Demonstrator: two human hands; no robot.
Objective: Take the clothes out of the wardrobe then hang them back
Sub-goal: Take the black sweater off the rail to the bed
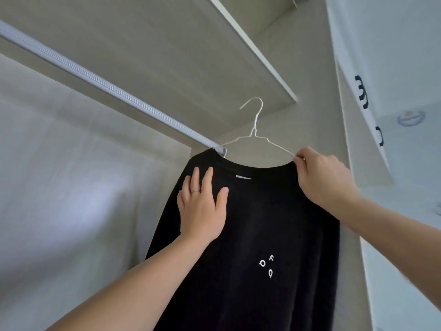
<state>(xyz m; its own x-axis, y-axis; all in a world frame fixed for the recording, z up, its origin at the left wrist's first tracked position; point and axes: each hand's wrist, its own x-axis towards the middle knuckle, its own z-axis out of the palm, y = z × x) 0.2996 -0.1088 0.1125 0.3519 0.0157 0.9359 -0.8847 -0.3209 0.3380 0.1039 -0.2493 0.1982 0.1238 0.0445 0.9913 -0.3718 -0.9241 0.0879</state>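
A black sweatshirt (262, 223) with small white letters on its chest hangs on a white wire hanger (254, 130). The hanger's hook points up and is free of the silver wardrobe rail (107, 89), which runs from the upper left down to its bracket beside the shirt's left shoulder. My left hand (202, 206) lies flat with straight fingers on the shirt's left shoulder. At the shirt's right shoulder, my right hand (319, 175) pinches the collar edge together with the hanger's wire arm.
A white shelf (250, 48) spans the wardrobe above the rail. The wardrobe's pale back wall (71, 187) fills the left. An open white door (362, 139) with black handles (361, 95) stands at the right.
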